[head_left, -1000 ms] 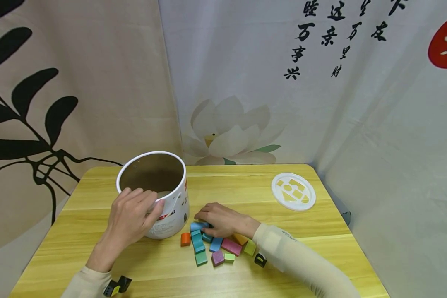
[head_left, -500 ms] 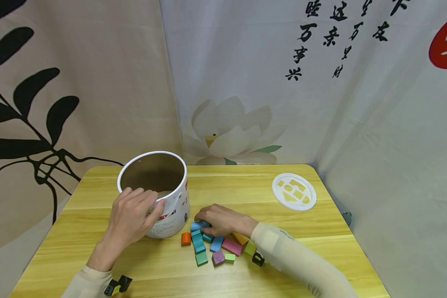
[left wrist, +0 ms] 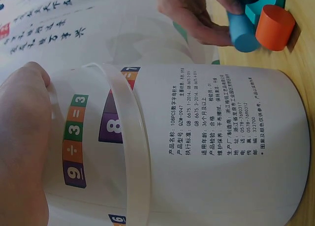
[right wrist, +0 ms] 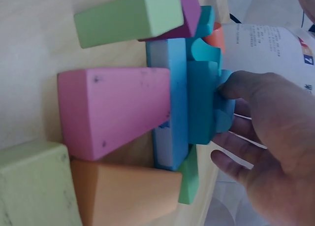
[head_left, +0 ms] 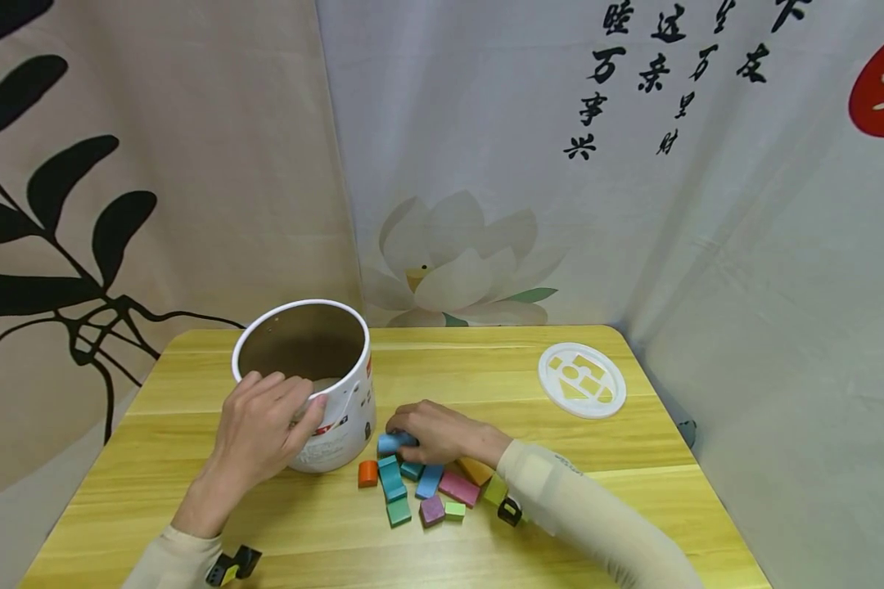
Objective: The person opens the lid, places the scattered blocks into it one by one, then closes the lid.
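My left hand (head_left: 261,429) grips the near rim of a white bucket (head_left: 349,417), fingers over the edge and thumb outside. The bucket stands upright, and its printed wall (left wrist: 221,137) fills much of the left wrist view. My right hand (head_left: 442,433) pinches a blue cylinder block (head_left: 393,443) beside the bucket, thumb on the near side. In the right wrist view, part of this blue cylinder (right wrist: 225,115) shows between thumb and fingers. An orange rounded block (head_left: 367,473) and teal blocks (head_left: 391,479) lie close by. The palm hides some blocks in the head view.
Pink (head_left: 459,488), purple (head_left: 431,510), light green (head_left: 454,510) and orange-yellow (head_left: 475,470) blocks lie below the right hand and wrist. A white lid with shaped holes (head_left: 547,386) rests at the table's far right. A printed curtain hangs behind the table (head_left: 324,548).
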A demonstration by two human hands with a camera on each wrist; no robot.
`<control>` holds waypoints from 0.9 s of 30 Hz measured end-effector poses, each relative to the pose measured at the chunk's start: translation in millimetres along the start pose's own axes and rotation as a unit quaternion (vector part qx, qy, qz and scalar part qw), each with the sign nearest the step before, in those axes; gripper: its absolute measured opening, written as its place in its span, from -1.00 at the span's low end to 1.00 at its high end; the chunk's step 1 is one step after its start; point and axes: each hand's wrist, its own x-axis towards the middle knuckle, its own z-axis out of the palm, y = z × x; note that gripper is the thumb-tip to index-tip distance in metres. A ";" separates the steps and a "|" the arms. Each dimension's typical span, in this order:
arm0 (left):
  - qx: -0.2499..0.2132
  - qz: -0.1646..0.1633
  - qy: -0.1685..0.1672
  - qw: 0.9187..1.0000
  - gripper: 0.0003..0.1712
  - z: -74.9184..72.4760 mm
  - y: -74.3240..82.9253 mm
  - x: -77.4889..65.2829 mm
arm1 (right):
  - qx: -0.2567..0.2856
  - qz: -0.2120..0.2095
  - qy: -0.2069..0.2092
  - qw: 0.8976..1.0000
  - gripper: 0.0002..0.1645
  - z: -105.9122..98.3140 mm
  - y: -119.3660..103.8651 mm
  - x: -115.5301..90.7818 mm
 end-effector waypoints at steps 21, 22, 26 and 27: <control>-0.003 0.002 0.006 1.000 -0.60 1.5 -0.1 -0.9 | 0.037 0.004 0.157 0.987 -0.64 -62.0 4.8 -27.9; -0.004 0.002 0.007 1.000 -0.60 1.3 -0.1 -0.9 | 0.036 0.001 0.167 0.985 -0.65 -65.8 4.9 -28.4; -0.007 0.001 0.004 1.000 -0.61 0.6 0.1 -1.3 | 0.032 -0.018 0.208 0.977 -0.65 -80.5 5.7 -29.7; -0.007 0.001 0.004 1.000 -0.61 0.5 0.1 -1.5 | 0.031 -0.025 0.219 0.975 -0.65 -83.9 6.1 -29.6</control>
